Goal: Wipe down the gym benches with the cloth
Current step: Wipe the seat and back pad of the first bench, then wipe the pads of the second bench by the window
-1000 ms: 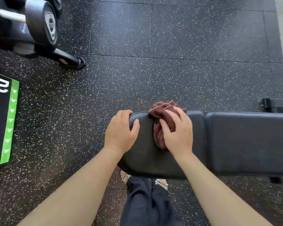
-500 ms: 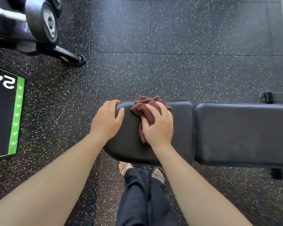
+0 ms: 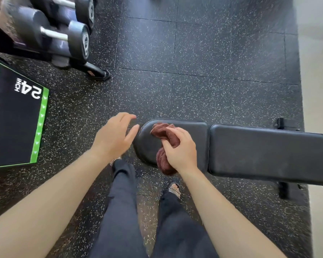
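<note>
Wiping of the seat pad (image 3: 192, 138) looks like the step in hand. This pad is the short, rounded section at the near end of the bench (image 3: 231, 164). The right hand (image 3: 181, 148) has its grip clamped on the brown cloth (image 3: 161, 130), with the fingers curled round a bunched fold. One end of the cloth lies on the pad's top and the other hangs over the near edge. The left hand (image 3: 112, 136) hovers just beside the pad's rounded tip, its grip apart, fingers loose and holding nothing. Motion blur hides whether the thumb touches the edge.

Judging by this, most of the job remains, since the long back pad (image 3: 268, 151) to the right carries no cloth. The next move probably calls for flattening the cloth under the palm and sweeping it rightward. It would have to cross the narrow seam between the two pads, which could catch a loose fold. The dangling end may drag along the near side unless it is gathered up.

Room is generous on the far side, where speckled rubber floor (image 3: 194, 71) lies open. To the left stand a dumbbell rack (image 3: 63, 34) and a black box with green trim (image 3: 13, 123), both well apart from the bench. The person's legs (image 3: 119, 202) stand close against the near edge.
</note>
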A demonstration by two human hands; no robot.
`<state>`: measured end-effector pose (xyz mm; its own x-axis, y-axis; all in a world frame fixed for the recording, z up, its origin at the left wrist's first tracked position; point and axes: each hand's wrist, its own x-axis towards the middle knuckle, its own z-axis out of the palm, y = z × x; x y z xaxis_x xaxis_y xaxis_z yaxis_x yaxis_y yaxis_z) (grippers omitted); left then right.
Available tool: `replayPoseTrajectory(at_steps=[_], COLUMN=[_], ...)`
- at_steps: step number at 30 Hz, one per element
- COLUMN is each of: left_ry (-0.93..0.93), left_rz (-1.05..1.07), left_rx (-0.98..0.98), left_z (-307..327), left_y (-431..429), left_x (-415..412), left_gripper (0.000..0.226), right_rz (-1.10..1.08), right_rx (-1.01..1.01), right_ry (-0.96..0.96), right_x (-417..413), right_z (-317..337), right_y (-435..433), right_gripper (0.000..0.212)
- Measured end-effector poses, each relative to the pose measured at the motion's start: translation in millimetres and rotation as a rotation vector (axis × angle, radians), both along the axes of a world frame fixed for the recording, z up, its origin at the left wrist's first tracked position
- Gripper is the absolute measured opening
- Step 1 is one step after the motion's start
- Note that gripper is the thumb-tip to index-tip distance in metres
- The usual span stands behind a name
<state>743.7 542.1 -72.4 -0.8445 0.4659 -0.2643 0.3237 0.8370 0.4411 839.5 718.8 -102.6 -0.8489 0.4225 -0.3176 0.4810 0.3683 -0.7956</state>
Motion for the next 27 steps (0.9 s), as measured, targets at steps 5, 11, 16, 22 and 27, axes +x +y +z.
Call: replayPoseTrajectory(at_steps=[5, 11, 16, 22, 27], left_ry=[0.0, -0.05, 0.026, 0.038, 0.023], left_rz=[0.031, 0.055, 0.069, 0.032, -0.06], left_rx=[0.062, 0.08, 0.072, 0.116, 0.127], left_z=[33.2, 52.2, 72.2, 84.6, 93.0], left_y=[-34.4, -80.3, -115.9, -103.3, -62.0], left_x=[-64.5, -172.0, -267.0, -348.9, -414.5], left_gripper=[0.044, 0.045, 0.045, 0.045, 0.046], right_rz=[0.049, 0.053, 0.022, -0.063, -0.195], right_rx=[0.008, 0.055, 0.075, 0.103, 0.103], right_ry=[-0.013, 0.005, 0.082, 0.133, 0.139], right_x=[-64.7, -169.4, -261.4, -337.3, -395.1], right_z=[39.5, 67.3, 88.6, 106.6, 116.5], right_y=[-50.4, -113.4, -144.3, -138.0, -107.6], right_gripper=[0.031, 0.033, 0.03, 0.029, 0.029])
